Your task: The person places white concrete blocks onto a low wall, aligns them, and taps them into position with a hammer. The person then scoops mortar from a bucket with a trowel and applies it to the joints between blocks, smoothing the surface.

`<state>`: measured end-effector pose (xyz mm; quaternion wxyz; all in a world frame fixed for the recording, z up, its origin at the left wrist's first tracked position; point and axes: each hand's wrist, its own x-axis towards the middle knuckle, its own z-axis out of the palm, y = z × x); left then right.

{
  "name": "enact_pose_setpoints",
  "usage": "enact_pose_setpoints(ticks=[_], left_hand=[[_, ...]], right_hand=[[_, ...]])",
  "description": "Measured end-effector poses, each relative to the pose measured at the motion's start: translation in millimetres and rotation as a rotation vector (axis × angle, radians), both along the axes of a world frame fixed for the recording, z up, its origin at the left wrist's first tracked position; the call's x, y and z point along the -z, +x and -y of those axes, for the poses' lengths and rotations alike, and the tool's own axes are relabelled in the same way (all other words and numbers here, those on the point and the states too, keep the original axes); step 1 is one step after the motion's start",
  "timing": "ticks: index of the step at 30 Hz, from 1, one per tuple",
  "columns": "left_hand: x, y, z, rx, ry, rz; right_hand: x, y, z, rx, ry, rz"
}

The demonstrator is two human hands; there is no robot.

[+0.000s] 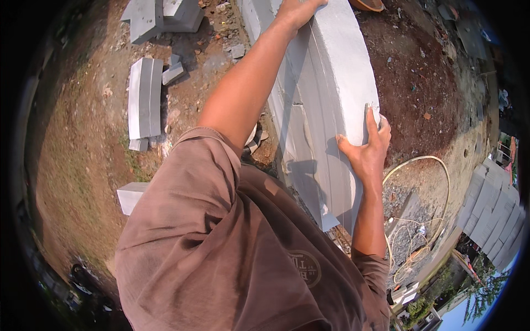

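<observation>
A long pale grey block (349,66) lies along the top of a low wall of grey blocks (301,143), running up the middle of the head view. My left hand (298,14) reaches to its far part at the top edge and holds it, the fingertips partly cut off by the frame. My right hand (369,146) grips the block's nearer right end, with thumb on the side and fingers spread over the edge. My brown shirt covers much of the lower middle.
Loose grey blocks (144,96) lie on the dirt at left. At right are reddish soil (414,83), a looped pale hose (444,182), rubble and stacked grey blocks (486,204). Part of an orange basin (367,4) shows at the top.
</observation>
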<state>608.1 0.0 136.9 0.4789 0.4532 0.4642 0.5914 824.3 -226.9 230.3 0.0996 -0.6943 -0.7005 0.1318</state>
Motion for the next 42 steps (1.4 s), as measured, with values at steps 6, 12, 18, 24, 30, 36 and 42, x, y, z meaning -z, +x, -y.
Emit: enact_pose_setpoints(ticks=[6, 12, 18, 24, 30, 36, 42], left_hand=[[-30.7, -10.4, 22.0, 0.067, -0.368, -0.007], [-25.9, -7.0, 21.5, 0.021, -0.414, -0.015], [-23.2, -12.3, 4.7, -0.064, -0.393, 0.041], [-33.4, -21.3, -0.9, -0.078, -0.378, 0.101], [-33.9, -21.4, 0.5, -0.098, -0.368, 0.108], [-45.9, -14.1, -3.7, -0.053, -0.469, -0.003], [-15.9, -9.5, -24.7, -0.159, -0.364, -0.089]], right_hand=[[-5.4, 2.3, 3.4, -0.033, -0.011, -0.028], [0.1, 6.4, 5.8, -0.021, -0.008, -0.006], [2.1, 0.0, -9.7, -0.011, -0.031, -0.026], [2.2, -10.2, -20.0, -0.038, 0.018, -0.024], [2.4, -13.8, -19.0, -0.032, 0.022, 0.017], [-8.7, -10.0, -19.6, 0.013, -0.077, -0.002], [-60.5, 70.2, 64.5, 0.345, 0.269, -0.221]])
